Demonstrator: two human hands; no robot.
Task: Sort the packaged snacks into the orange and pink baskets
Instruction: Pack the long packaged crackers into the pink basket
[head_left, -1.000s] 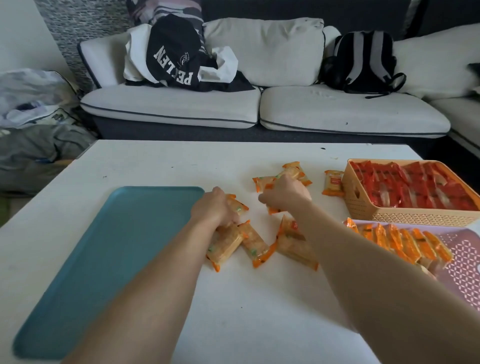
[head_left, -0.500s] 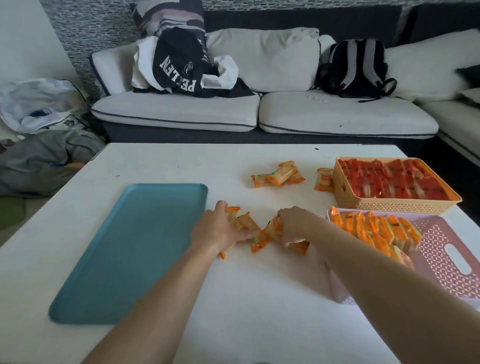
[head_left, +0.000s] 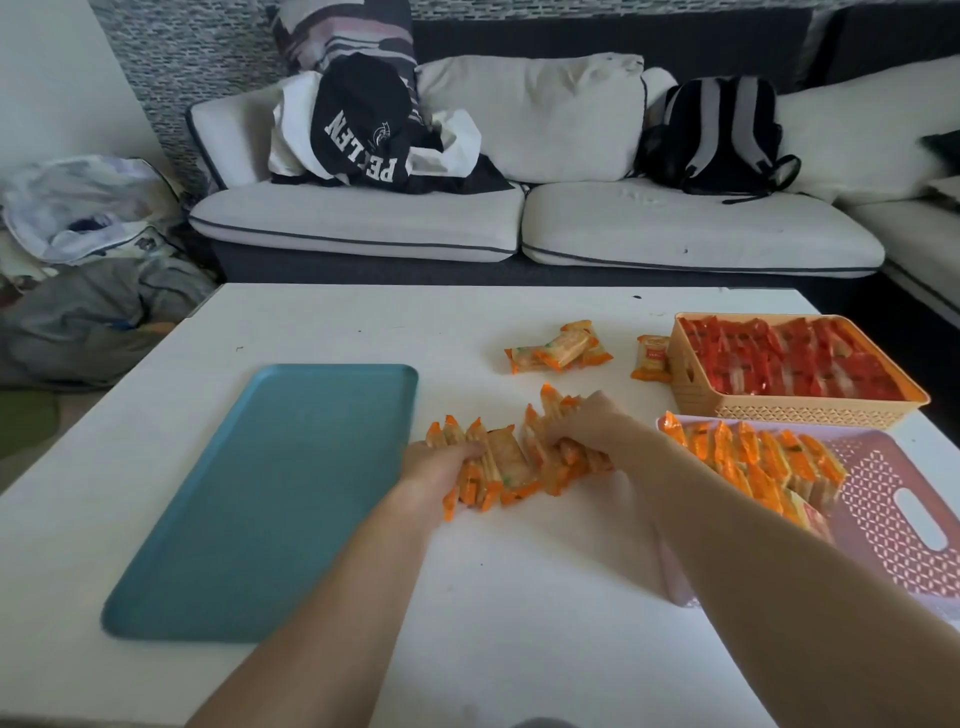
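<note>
Head view of a white counter (head_left: 519, 623) with a teal tray (head_left: 275, 493) as the reference. A bunch of orange-ended packets (head_left: 511, 460) stands on edge in a short row on the counter, just right of the tray's far right corner. The left hand (head_left: 434, 470) sits at the end of the row nearest the tray, its fingers (head_left: 466, 451) curled over the tops of the outermost packets and gripping them. The right hand (head_left: 589, 423) sits at the end farthest from the tray, its fingers bent down over the packets there and clamped on them. The row is thus pressed between the two hands, with the middle packets showing in the gap. Right of the tray and beyond the right forearm, the pink basket (head_left: 893, 525) holds a row of like orange packets (head_left: 753, 457) standing on edge. Right of the tray at the far side, the orange basket (head_left: 688, 379) is filled with red packets (head_left: 779, 358). Beyond the tray's far right corner lie two loose packets (head_left: 558, 351). A single packet (head_left: 650, 358) lies farther right, touching or just beside the orange basket's wall; which of the two cannot be told.
</note>
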